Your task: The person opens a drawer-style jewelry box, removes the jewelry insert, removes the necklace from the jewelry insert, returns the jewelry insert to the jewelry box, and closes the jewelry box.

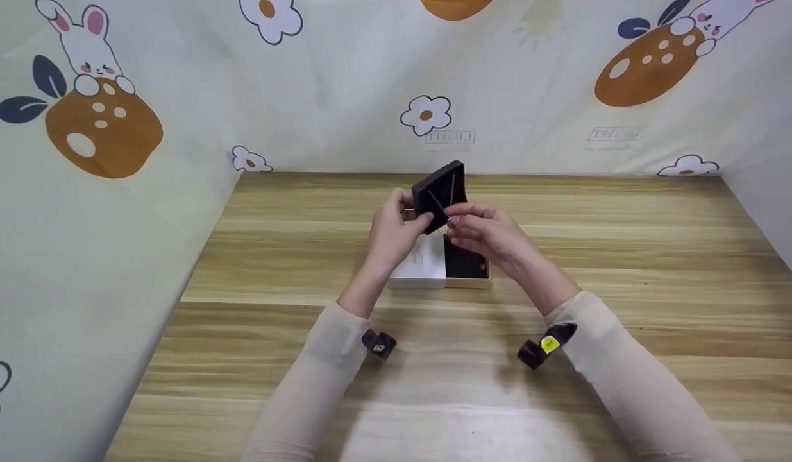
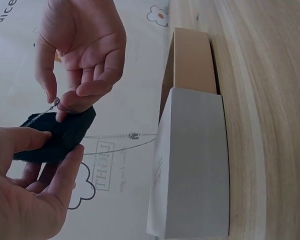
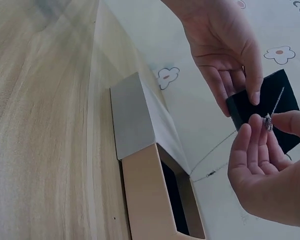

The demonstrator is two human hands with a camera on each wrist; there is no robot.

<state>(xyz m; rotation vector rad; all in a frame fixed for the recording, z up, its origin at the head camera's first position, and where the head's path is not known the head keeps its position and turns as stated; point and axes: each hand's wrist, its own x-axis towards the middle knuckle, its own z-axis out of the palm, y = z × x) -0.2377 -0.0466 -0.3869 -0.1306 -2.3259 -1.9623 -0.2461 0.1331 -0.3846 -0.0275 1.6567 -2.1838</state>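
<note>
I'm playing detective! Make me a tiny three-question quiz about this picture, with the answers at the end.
1. Which hand grips the black pad, left or right?
2. True or false: the white cover hides the whole box.
3. Fill in: the right hand pinches a small silvery ornament on a thin ____.

Key:
1. The left hand.
2. False: a tan part of the box sticks out past the white cover.
3. Chain.

The left hand (image 2: pixel 27 197) grips a dark pad (image 2: pixel 70 131); the right hand (image 2: pixel 85 55) pinches a chain (image 2: pixel 134 136), perhaps at its pendant (image 2: pixel 56 101), beyond a box (image 2: pixel 197 160).
</note>
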